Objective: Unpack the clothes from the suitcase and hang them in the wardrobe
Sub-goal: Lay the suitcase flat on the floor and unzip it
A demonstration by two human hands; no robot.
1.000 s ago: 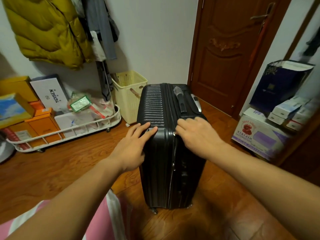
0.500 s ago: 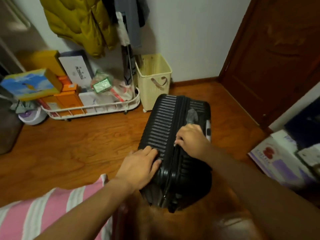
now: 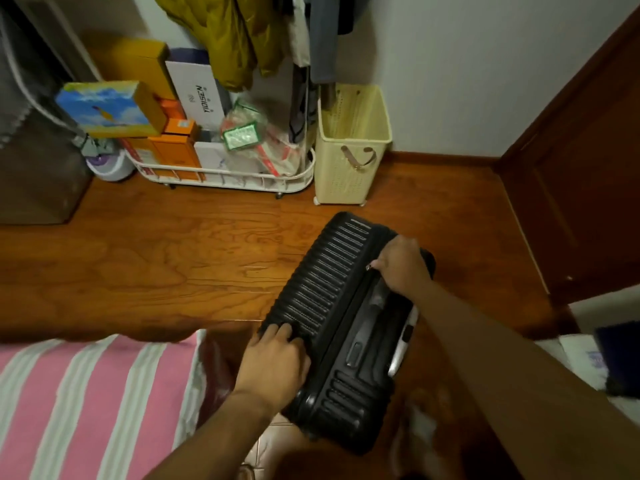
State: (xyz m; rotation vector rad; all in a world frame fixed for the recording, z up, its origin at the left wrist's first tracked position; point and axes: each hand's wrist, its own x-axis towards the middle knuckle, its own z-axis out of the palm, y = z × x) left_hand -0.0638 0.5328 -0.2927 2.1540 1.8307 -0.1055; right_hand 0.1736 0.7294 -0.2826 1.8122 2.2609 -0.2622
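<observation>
1. Head view: the black suitcase (image 3: 343, 327) stands on the wooden floor (image 3: 156, 265), just beside the striped bed (image 3: 86, 403), and is not yet open; no clothes from it show
2. The left hand (image 3: 273, 368) lies on the ribbed shell at the near corner, fingers fairly straight and pressing, holding nothing; I judge it steadies the case so it does not roll or tip
3. The right hand (image 3: 403, 265) sits on the far top edge, its grip curled over the seam where a small metal zip pull (image 3: 370, 267) shows at the fingertips; it seems to be working the zip, though I cannot tell whether it truly pinches the pull
4. Behind, a yellow jacket (image 3: 235, 39) hangs above a white rack (image 3: 221, 174), beside a cream basket (image 3: 353, 143); no wardrobe is plainly recognisable
</observation>
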